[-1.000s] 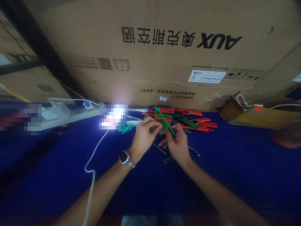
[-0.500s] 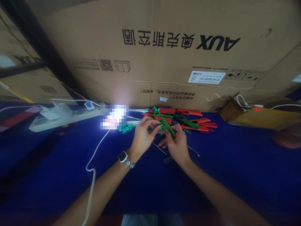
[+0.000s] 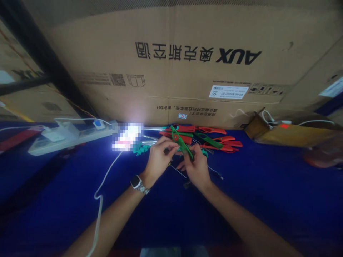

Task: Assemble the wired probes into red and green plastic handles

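A green plastic lighter handle shell (image 3: 182, 142) is tilted in front of me, its lower end gripped by my right hand (image 3: 197, 166). My left hand (image 3: 159, 157), with a watch at the wrist, has thumb and forefinger pinched together against the shell's left edge; whatever lies between those fingertips is too small to make out. Just behind the hands lie red lighter handle shells (image 3: 211, 130) and another green shell (image 3: 210, 140). Thin metal tubes (image 3: 154, 129) extend to their left. Small teal plastic parts (image 3: 141, 149) lie beside my left hand.
A brightly lit, pixelated object (image 3: 128, 135) with a white cable (image 3: 100, 185) sits left of the parts. Further left is a white power strip (image 3: 34, 148). A large cardboard box (image 3: 171, 78) stands behind the blue tabletop (image 3: 254, 200). A yellow package (image 3: 294, 137) lies at right.
The whole view has shifted slightly, with the hands and parts appearing a little further left. Both hands keep their places at the green shell, which is turned slightly.
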{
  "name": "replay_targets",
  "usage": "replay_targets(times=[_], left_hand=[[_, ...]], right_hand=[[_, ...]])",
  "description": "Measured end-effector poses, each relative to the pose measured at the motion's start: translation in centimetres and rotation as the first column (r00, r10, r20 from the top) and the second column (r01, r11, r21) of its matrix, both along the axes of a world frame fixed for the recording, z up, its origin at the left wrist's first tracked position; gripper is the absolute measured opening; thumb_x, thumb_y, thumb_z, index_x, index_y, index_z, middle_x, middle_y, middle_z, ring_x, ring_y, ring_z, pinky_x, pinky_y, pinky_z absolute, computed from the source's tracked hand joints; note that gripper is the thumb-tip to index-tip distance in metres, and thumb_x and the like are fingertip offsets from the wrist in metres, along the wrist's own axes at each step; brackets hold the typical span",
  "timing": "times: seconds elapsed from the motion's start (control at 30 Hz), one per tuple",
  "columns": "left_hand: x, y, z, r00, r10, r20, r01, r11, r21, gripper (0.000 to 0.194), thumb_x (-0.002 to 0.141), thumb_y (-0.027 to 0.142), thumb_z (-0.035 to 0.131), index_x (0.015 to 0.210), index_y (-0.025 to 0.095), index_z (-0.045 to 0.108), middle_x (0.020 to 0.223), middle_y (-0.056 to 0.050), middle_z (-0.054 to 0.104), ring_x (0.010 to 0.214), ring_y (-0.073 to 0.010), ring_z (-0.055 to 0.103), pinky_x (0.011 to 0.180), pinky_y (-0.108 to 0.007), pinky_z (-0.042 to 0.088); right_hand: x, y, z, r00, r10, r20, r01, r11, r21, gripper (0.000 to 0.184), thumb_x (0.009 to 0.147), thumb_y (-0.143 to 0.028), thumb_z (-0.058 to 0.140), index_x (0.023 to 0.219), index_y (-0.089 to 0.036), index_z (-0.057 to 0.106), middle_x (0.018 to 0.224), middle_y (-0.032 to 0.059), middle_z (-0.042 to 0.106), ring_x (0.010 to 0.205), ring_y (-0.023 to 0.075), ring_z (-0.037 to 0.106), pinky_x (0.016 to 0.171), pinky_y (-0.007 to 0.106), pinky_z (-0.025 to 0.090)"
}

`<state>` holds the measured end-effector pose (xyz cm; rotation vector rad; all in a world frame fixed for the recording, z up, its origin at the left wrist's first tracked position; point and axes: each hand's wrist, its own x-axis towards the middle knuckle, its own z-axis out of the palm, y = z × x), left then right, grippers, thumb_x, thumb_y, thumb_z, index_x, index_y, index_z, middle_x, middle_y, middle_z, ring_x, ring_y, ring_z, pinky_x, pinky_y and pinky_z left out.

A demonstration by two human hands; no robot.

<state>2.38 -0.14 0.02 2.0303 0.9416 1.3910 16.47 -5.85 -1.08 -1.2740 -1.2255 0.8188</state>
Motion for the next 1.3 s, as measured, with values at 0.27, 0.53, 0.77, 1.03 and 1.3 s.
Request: replay_targets(times=[0.27, 0.53, 0.77, 1.03, 1.3], left_hand=[[0.6, 0.0, -0.1, 0.997, -0.02, 0.074, 0.031, 0.988, -0.15, 0.008, 0.088, 0.017, 0.066, 0.082, 0.018, 0.071, 0.088, -0.002, 0.062, 0.064, -0.0123, 0.065, 0.046, -0.022, 0.055], [0.7, -0.1, 0.3, 0.999, 0.032, 0.039, -0.031, 0.999, -0.02, 0.009, 0.089, 0.016, 0.065, 0.082, 0.018, 0.07, 0.085, -0.003, 0.065, 0.07, -0.0147, 0.065, 0.061, -0.027, 0.056], [-0.8, 0.9, 0.7, 0.995, 0.1, 0.027, -0.1, 0.995, 0.016, 0.008, 0.088, 0.019, 0.069, 0.081, 0.019, 0.072, 0.083, -0.002, 0.066, 0.067, -0.0135, 0.062, 0.061, -0.027, 0.053], [-0.1, 0.3, 0.4, 0.999, 0.032, 0.024, -0.034, 0.997, 0.074, 0.01, 0.084, 0.016, 0.075, 0.093, 0.02, 0.074, 0.094, -0.003, 0.064, 0.069, -0.0118, 0.064, 0.064, -0.027, 0.057], [0.1, 0.0, 0.5, 0.999, 0.045, 0.001, -0.045, 0.995, 0.09, 0.009, 0.085, 0.011, 0.071, 0.086, 0.02, 0.075, 0.085, -0.002, 0.068, 0.07, -0.0136, 0.066, 0.063, -0.026, 0.057]], right_hand=[[0.0, 0.4, -0.1, 0.999, -0.003, 0.05, 0.002, 1.0, 0.021, 0.028, 0.094, -0.049, 0.054, 0.091, -0.025, 0.039, 0.087, 0.0036, 0.077, 0.046, 0.0153, 0.07, 0.04, 0.022, 0.053], [-0.1, 1.0, -0.2, 0.999, -0.021, -0.026, 0.021, 1.0, 0.013, 0.03, 0.092, -0.05, 0.057, 0.091, -0.025, 0.04, 0.086, 0.0025, 0.076, 0.044, 0.0153, 0.068, 0.037, 0.022, 0.051], [0.8, 1.5, 0.3, 0.985, -0.054, -0.163, 0.05, 0.998, -0.029, 0.036, 0.089, -0.052, 0.06, 0.088, -0.025, 0.036, 0.089, 0.0037, 0.078, 0.04, 0.0131, 0.066, 0.036, 0.02, 0.049], [0.5, 1.1, 0.0, 0.984, 0.068, -0.167, -0.066, 0.998, 0.016, 0.035, 0.09, -0.051, 0.061, 0.091, -0.025, 0.038, 0.085, 0.0005, 0.076, 0.042, 0.0136, 0.067, 0.032, 0.018, 0.043], [0.2, 0.7, -0.2, 0.996, 0.032, -0.08, -0.03, 0.999, 0.032, 0.032, 0.091, -0.05, 0.059, 0.091, -0.025, 0.039, 0.087, 0.0015, 0.076, 0.044, 0.0137, 0.068, 0.035, 0.019, 0.046]])
